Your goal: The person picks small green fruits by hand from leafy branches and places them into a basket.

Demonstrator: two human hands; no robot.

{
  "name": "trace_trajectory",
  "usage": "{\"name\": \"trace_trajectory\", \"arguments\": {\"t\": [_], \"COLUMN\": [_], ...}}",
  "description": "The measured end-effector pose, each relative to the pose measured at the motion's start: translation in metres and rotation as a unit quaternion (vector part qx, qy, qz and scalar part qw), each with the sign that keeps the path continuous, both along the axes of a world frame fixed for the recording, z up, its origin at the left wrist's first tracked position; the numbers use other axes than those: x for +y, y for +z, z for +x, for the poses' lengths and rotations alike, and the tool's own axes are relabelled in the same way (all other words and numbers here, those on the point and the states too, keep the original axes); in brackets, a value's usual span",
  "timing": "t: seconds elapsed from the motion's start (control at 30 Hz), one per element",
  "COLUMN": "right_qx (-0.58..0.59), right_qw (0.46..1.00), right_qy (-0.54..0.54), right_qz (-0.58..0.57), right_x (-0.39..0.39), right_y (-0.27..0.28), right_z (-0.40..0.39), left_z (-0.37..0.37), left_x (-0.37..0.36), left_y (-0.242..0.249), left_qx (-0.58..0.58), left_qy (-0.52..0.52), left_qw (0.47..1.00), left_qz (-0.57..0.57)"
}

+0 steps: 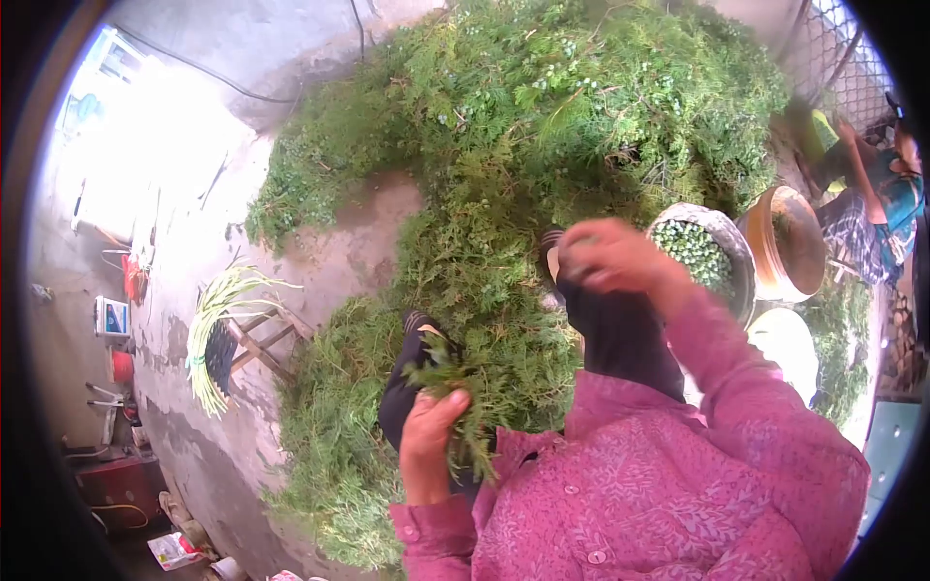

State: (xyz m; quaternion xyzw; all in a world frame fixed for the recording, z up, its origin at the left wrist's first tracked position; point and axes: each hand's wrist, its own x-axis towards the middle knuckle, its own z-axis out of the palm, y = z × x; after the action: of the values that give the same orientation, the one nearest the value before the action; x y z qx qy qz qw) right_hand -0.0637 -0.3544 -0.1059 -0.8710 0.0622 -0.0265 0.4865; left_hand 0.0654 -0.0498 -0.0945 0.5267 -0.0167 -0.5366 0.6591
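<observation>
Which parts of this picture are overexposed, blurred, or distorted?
Head view: strong fisheye bend with black corners; the upper-left floor is washed out by glare; the right hand is motion-blurred; the left hand gripping a green sprig is sharper.

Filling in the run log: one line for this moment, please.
left hand: grips green sprig | right hand: raised, blurred, near bowl of green berries | around: heap of greenery

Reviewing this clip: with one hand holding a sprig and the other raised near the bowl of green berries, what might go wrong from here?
1. The right hand is blurred and beside the bowl, not over it; anything it lets go may fall into the greens and be lost.
2. The left hand grips only the end of the sprig, which might slip.
3. The bowl looks full, so a knock may spill berries.
</observation>
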Motion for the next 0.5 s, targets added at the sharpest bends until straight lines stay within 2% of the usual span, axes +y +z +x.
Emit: {"name": "trace_trajectory", "arguments": {"t": [0.03, 0.1, 0.13, 0.17, 0.2, 0.27, 0.3, 0.33, 0.37, 0.4, 0.43, 0.47, 0.5], "right_qx": [0.143, -0.085, -0.142, -0.124, -0.101, -0.007, -0.004, 0.003, -0.008, 0.009, 0.031, 0.03, 0.095], "right_qw": [0.905, 0.846, 0.839, 0.839, 0.84, 0.852, 0.847, 0.814, 0.745, 0.806, 0.855, 0.858, 0.877], "right_qy": [-0.267, -0.333, -0.423, -0.474, -0.51, -0.523, -0.431, -0.355, -0.287, -0.321, -0.35, -0.344, -0.393], "right_qz": [0.299, 0.408, 0.311, 0.238, 0.154, 0.004, -0.312, -0.46, -0.603, -0.498, -0.382, -0.381, -0.26], "right_x": [-0.002, -0.023, -0.034, -0.032, -0.033, -0.058, -0.061, -0.067, -0.073, -0.08, -0.082, -0.078, -0.068], "right_y": [0.028, 0.031, 0.015, 0.025, 0.021, -0.056, -0.093, -0.115, -0.137, -0.149, -0.155, -0.144, -0.111], "right_z": [-0.023, -0.078, -0.104, -0.123, -0.14, -0.173, -0.198, -0.214, -0.23, -0.238, -0.242, -0.237, -0.221], "left_z": [-0.006, -0.019, -0.023, -0.031, -0.037, -0.05, -0.057, -0.064, -0.07, -0.076, -0.077, -0.076, -0.075], "left_x": [0.002, 0.012, 0.016, 0.013, 0.009, 0.002, 0.0, -0.004, -0.007, -0.007, -0.004, 0.001, 0.005], "left_y": [0.008, 0.01, 0.011, 0.014, 0.016, 0.02, 0.023, 0.026, 0.029, 0.031, 0.029, 0.023, 0.02], "left_qx": [-0.02, -0.044, -0.063, -0.116, -0.119, -0.166, -0.166, -0.214, -0.261, -0.306, -0.304, -0.364, -0.424], "left_qy": [0.008, -0.001, -0.019, -0.036, -0.031, -0.06, -0.058, -0.07, -0.077, -0.081, -0.072, -0.104, -0.137], "left_qw": [1.0, 0.999, 0.997, 0.993, 0.992, 0.984, 0.984, 0.974, 0.962, 0.949, 0.95, 0.925, 0.893], "left_qz": [-0.02, 0.005, 0.031, 0.009, 0.004, 0.039, 0.033, 0.02, 0.009, 0.002, 0.004, 0.037, 0.068]}}
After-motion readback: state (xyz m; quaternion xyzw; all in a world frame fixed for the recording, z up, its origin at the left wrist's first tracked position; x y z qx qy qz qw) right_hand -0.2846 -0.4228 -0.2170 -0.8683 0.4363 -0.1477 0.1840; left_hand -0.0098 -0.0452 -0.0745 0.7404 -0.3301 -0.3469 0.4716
